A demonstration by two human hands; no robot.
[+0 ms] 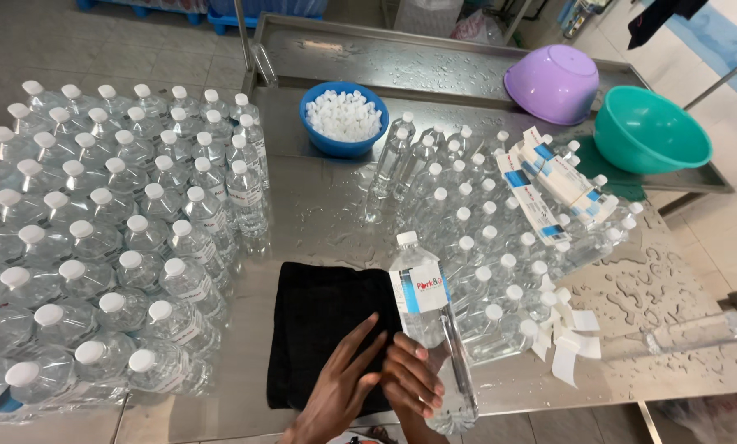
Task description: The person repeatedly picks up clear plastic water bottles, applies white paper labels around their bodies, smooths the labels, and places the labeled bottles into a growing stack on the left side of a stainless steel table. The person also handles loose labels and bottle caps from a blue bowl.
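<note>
Wet steel table [319,215]: right hand [410,380] grips clear plastic bottle [431,329].

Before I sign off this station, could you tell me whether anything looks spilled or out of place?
Yes: water droplets lie scattered over the steel table, and one bottle lies on its side at the right edge, apart from the upright bottles.

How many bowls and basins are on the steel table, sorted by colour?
Blue bowl, filled with white caps: 1
Purple basin, upside down: 1
Teal basin, tilted on its side: 1
Total: 3
</note>
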